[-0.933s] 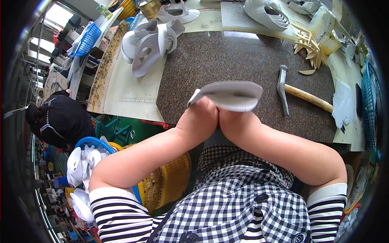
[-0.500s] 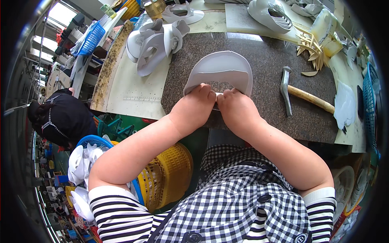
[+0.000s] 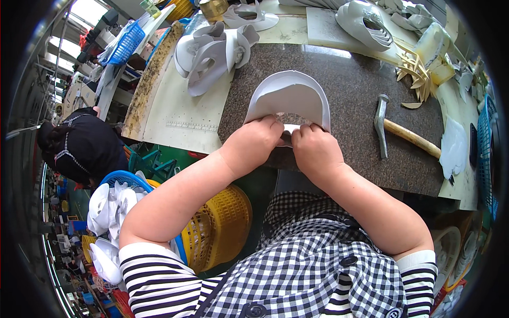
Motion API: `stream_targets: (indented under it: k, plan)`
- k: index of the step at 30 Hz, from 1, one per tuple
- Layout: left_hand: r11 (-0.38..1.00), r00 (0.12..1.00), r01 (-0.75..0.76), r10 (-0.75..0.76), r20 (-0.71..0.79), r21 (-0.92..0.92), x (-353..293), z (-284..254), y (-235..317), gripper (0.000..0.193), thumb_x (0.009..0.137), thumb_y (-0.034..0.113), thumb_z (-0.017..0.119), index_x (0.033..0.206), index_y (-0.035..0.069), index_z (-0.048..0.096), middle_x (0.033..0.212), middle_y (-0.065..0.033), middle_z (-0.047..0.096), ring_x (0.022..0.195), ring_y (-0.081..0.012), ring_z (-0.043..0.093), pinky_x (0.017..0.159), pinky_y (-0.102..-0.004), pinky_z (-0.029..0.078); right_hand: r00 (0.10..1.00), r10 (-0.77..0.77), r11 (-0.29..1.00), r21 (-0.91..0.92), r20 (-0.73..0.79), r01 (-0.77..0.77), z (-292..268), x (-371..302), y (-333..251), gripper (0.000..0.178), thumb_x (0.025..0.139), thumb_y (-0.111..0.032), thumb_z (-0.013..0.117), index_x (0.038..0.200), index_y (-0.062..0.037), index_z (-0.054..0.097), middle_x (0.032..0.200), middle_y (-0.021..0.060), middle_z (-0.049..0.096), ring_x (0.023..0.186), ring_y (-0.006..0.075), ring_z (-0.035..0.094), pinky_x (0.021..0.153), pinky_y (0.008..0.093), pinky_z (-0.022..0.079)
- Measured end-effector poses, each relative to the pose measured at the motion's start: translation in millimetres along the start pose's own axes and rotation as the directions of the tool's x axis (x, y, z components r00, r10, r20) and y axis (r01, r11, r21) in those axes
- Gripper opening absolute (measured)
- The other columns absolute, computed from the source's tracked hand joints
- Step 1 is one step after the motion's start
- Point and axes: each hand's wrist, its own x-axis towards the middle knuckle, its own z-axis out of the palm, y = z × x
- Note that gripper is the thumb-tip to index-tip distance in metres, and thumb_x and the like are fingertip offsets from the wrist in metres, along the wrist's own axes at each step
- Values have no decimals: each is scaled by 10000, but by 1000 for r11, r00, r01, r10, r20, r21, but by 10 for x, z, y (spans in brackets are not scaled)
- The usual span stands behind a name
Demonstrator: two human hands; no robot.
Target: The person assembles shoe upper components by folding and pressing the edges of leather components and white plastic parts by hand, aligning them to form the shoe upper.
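Both hands grip a pale grey-white shoe upper [image 3: 289, 100] near the table's front edge. It stands as a curved, U-shaped piece with its rounded end pointing away from me. My left hand [image 3: 255, 140] is closed on the left side of its near end, fingertips pinching the edge. My right hand [image 3: 318, 151] is closed on the right side, a small gap from the left. Between them a short white strip of the upper shows; the gripped edges are hidden by the fingers. Beneath lies a brown speckled stone slab [image 3: 350, 79].
A hammer [image 3: 408, 137] with a wooden handle lies to the right. Several white shoe uppers [image 3: 212, 66] are piled at the left, and a nested stack [image 3: 363, 24] sits behind. Tan curved strips [image 3: 419, 79] lie back right. A yellow basket [image 3: 225, 228] stands below; another person [image 3: 87, 148] is at far left.
My hands have moved slightly apart and the upper's sides now stand steeper, with more of its inner face showing. The surroundings have shifted a little to the right in view.
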Motion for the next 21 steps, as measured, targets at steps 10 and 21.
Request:
stream_targets:
  k: [10,21]
  plan:
    - [991,978,77,-97,186,111,-139,41,139,263,837,53,546,1090,-20,566,1036,-162,635,985,-299,643,885,-375,529,996,-80,997,-12,-49,79,14,-70,-7,124,768,-132,615,822,-28,655,836,100,608,788,221,640,656,304,547]
    - [968,994,-103,90,67,228,-322,213,59,280,868,97,536,1114,-34,564,1192,-203,618,1132,-318,620,960,-371,518,981,-177,984,6,78,177,-115,-43,46,179,792,-127,604,874,26,648,920,144,601,857,240,637,653,304,554]
